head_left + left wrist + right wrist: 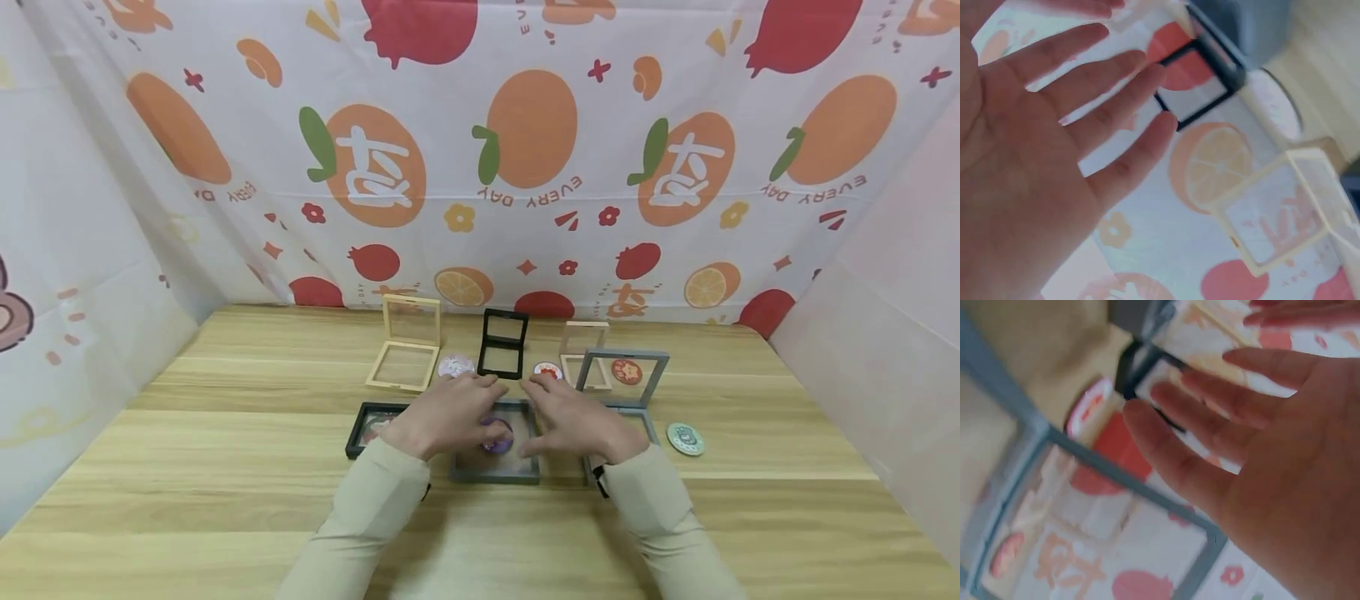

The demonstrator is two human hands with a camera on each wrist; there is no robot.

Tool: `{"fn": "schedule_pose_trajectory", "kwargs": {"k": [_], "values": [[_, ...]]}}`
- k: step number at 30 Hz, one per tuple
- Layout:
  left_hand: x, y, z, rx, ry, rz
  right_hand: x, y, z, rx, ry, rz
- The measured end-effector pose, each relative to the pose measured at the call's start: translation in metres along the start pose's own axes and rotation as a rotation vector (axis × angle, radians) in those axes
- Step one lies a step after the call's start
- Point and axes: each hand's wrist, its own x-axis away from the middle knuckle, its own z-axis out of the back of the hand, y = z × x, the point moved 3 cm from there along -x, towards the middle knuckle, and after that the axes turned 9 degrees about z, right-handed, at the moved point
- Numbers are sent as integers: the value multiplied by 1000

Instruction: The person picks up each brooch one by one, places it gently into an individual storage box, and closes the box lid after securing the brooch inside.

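A flat grey display frame (495, 477) with a purple round badge (498, 437) inside lies between my hands. My left hand (450, 415) is over its left part, fingers spread and holding nothing. Over the right side is my right hand (581, 419), also with loosely extended fingers and nothing in them. Each wrist view shows an empty palm, the left palm (1035, 150) and the right palm (1291, 444). Beside my right wrist a larger grey frame (626, 354) stands with its lid raised. A black frame (362, 433) lies partly hidden behind my left hand.
Along the back stand an opened yellow frame (401, 387), a small black frame (502, 373) and a cream frame (587, 325). Round badges lie among them: a pinkish badge (456, 365), a red-and-white badge (548, 369), an orange-red badge (627, 372) and a green badge (686, 438). A printed curtain (525, 250) hangs behind.
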Motion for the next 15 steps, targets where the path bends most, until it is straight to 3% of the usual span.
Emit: {"fn": "schedule_pose_trajectory", "kwargs": {"k": [3, 5, 9, 15], "values": [[-5, 10, 2, 19, 62, -105, 7, 7, 12, -1, 53, 34], [-8, 17, 1, 33, 63, -134, 11, 12, 17, 5, 81, 56], [-14, 27, -7, 20, 72, -156, 17, 22, 23, 5, 126, 90], [-19, 42, -16, 18, 43, -137, 28, 32, 27, -29, 143, 104]]}}
